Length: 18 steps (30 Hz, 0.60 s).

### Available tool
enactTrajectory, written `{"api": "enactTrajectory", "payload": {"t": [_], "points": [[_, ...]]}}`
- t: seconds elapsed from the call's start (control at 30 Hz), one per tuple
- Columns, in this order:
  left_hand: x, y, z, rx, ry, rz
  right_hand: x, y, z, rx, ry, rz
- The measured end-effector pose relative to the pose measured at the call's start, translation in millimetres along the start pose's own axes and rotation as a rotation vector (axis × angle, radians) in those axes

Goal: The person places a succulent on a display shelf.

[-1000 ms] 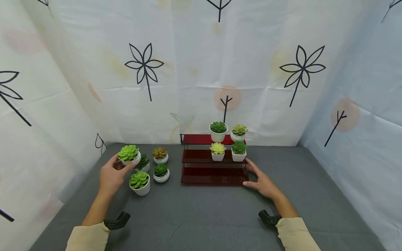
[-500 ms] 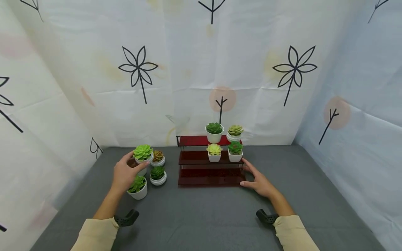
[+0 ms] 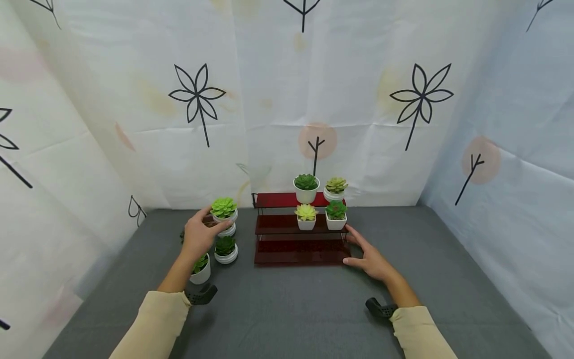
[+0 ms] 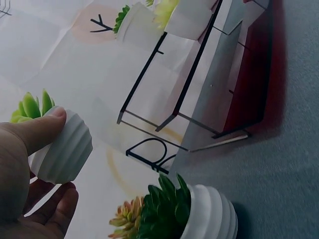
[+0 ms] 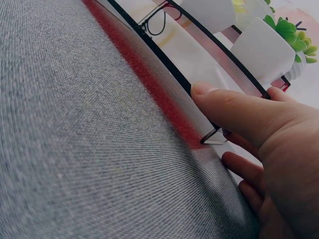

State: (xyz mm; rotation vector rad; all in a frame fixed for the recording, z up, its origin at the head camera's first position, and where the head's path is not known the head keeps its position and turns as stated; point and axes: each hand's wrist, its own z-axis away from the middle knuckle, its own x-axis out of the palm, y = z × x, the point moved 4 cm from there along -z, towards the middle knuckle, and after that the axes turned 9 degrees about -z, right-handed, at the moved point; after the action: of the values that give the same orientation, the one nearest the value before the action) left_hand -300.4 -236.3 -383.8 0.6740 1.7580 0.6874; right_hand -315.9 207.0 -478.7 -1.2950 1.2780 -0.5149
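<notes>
My left hand (image 3: 199, 239) grips a light-green succulent in a ribbed white pot (image 3: 224, 208), raised over the potted succulents on the table. In the left wrist view the thumb lies across the pot (image 4: 65, 147), with fingers beneath. Below it are a dark-green succulent (image 4: 167, 209) and an orange-tipped one (image 4: 127, 219). A dark red three-tier rack (image 3: 280, 254) stands at centre. My right hand (image 3: 374, 264) touches its right end, fingers extended; the thumb (image 5: 224, 102) rests at the bottom tier's front edge. Nearest this hand is a succulent in a white square pot (image 3: 336, 222).
A dark-green succulent (image 3: 306, 188) and a pale-green one (image 3: 335, 187) occupy the rack's top tier. A yellow succulent (image 3: 306, 219) stands on the middle tier. Another white pot (image 3: 202, 273) is partly behind my left forearm. Patterned white cloth (image 3: 269, 75) hangs around the grey table.
My left hand has carried the light-green succulent rightward, from the left of the table group to over its back pot. The right hand stays at the rack's end. The head view has shifted slightly.
</notes>
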Motion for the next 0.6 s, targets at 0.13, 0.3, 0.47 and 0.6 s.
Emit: {"api": "enactTrajectory", "payload": {"t": [0.13, 0.3, 0.47, 0.6], "points": [[7.7, 8.5, -6.4, -0.004, -0.018, 0.017, -0.4, -0.4, -0.1, -0.008, 0.002, 0.006], [17.8, 16.0, -15.5, 0.009, -0.019, 0.061, -0.3, 0.8, 0.3, 0.010, -0.003, 0.018], [28.8, 25.0, -25.8, 0.014, -0.025, 0.070, -0.7, 1.4, 0.8, 0.022, 0.002, 0.017], [35.5, 29.2, -32.4, 0.015, -0.014, 0.072, 0.6, 1.1, -0.7, 0.017, 0.005, 0.005]]}}
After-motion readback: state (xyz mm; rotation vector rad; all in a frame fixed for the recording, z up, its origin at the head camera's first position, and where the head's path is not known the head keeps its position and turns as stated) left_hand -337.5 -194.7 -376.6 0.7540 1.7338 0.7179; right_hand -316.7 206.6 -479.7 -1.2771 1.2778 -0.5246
